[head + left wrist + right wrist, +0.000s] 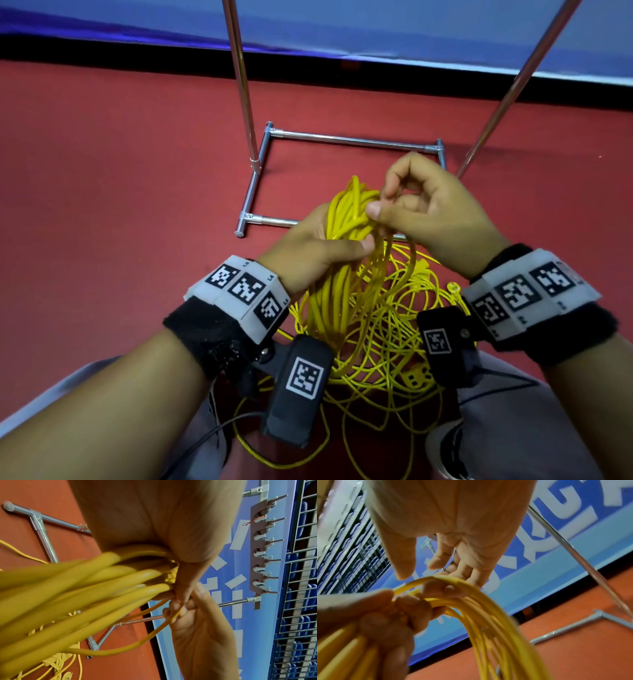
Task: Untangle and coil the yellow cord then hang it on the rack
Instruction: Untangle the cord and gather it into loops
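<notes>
My left hand (329, 241) grips a bundle of coiled loops of the yellow cord (346, 212) and holds it upright above the floor. My right hand (378, 202) is at the top of the coil, pinching one strand (175, 613) between thumb and fingers. The rest of the cord lies in a loose tangle (394, 329) on the red floor below both wrists, with a yellow socket block (416, 375) in it. The metal rack stands just beyond, with its base frame (352, 139) on the floor and its brown hook board (259, 545) up high.
The rack's two chrome uprights (245, 102) rise on either side of my hands. A blue banner wall (342, 31) closes the far side of the red carpet (120, 171). My grey-trousered knees (513, 428) flank the tangle. Wire mesh shelving (302, 574) stands behind the banner.
</notes>
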A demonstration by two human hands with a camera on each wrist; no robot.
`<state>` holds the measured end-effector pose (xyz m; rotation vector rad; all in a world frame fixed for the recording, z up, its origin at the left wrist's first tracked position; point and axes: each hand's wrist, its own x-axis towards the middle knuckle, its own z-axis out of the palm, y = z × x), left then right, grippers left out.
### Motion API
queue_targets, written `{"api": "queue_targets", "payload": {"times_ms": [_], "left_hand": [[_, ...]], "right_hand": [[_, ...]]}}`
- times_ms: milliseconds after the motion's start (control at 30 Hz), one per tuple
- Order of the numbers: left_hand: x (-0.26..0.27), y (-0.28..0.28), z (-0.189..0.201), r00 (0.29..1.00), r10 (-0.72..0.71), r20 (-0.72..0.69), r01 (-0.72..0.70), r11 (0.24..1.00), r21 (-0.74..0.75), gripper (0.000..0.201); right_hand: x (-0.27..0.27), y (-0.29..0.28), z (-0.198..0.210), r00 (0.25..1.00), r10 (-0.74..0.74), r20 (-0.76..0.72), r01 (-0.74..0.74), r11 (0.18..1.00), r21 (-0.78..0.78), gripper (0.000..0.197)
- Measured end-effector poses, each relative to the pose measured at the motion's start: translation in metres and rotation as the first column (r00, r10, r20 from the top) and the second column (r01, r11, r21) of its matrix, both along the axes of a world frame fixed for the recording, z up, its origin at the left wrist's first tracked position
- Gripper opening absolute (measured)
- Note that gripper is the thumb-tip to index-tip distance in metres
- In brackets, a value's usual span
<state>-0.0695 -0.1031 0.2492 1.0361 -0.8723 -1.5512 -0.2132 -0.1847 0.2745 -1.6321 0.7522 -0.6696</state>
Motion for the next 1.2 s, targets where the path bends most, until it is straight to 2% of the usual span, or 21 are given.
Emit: {"api": "queue_targets", "payload": {"times_ms": [67, 133, 233, 300, 367, 400, 500, 567, 700, 800, 900, 1000, 1067, 1200], "left_hand": [[-0.001, -0.001, 0.001, 1.0, 0.021, 0.014, -0.02, 1.0, -0.014, 0.041], [-0.001, -0.002, 0.002, 0.998, 0.055, 0.038, -0.054, 0.999, -0.005, 0.051], [0.002, -0.003, 0.002, 0.997, 0.056, 0.06, -0.056, 0.998, 0.008, 0.053], [0.004, -0.002, 0.003, 0.996, 0.05, 0.074, -0.051, 0.999, 0.008, 0.047], [0.007, -0.002, 0.004, 0.997, 0.038, 0.068, -0.038, 0.999, -0.01, 0.028], [0.008, -0.002, 0.005, 0.997, 0.047, 0.067, -0.047, 0.999, -0.007, 0.026], [0.009, -0.003, 0.006, 0.992, 0.085, 0.095, -0.087, 0.996, 0.009, 0.036], [0.009, -0.002, 0.006, 0.992, 0.072, 0.103, -0.073, 0.997, 0.003, 0.03], [0.007, -0.001, 0.007, 0.992, 0.075, 0.099, -0.076, 0.997, 0.012, 0.038], [0.006, -0.001, 0.008, 0.994, 0.062, 0.089, -0.065, 0.997, 0.028, 0.032], [0.005, 0.0, 0.008, 0.995, 0.068, 0.077, -0.073, 0.995, 0.063, 0.03], [0.007, 0.001, 0.006, 0.993, 0.077, 0.086, -0.084, 0.992, 0.089, 0.043], [0.007, 0.002, 0.006, 0.994, 0.068, 0.089, -0.077, 0.993, 0.092, 0.051], [0.006, 0.0, 0.007, 0.996, 0.071, 0.063, -0.075, 0.995, 0.072, 0.053]], "right_hand": [[-0.01, -0.002, 0.0, 0.988, 0.092, -0.126, -0.095, 0.995, -0.012, 0.019], [-0.016, -0.003, 0.0, 0.952, 0.202, -0.229, -0.198, 0.979, 0.042, 0.013], [-0.019, -0.007, 0.0, 0.917, 0.252, -0.308, -0.232, 0.968, 0.1, 0.009], [-0.017, -0.007, -0.001, 0.912, 0.213, -0.351, -0.218, 0.976, 0.026, 0.009], [-0.015, -0.005, -0.003, 0.925, 0.16, -0.346, -0.198, 0.977, -0.078, 0.008], [-0.014, -0.005, -0.005, 0.935, 0.124, -0.333, -0.177, 0.975, -0.132, 0.008], [-0.008, -0.002, -0.004, 0.963, 0.012, -0.27, -0.083, 0.963, -0.255, 0.013], [-0.004, 0.0, -0.004, 0.977, -0.04, -0.211, -0.02, 0.96, -0.279, 0.018], [0.001, 0.0, -0.008, 0.967, -0.114, -0.226, 0.049, 0.96, -0.274, 0.023], [0.004, -0.002, -0.014, 0.959, -0.155, -0.238, 0.098, 0.967, -0.235, 0.023], [0.005, -0.004, -0.018, 0.948, -0.243, -0.207, 0.213, 0.964, -0.161, 0.024], [0.0, -0.013, -0.017, 0.937, -0.318, -0.146, 0.308, 0.948, -0.083, 0.025], [-0.004, -0.018, -0.018, 0.946, -0.294, -0.138, 0.284, 0.955, -0.084, 0.024], [-0.006, -0.021, -0.03, 0.949, -0.21, -0.236, 0.195, 0.977, -0.087, 0.021]]}}
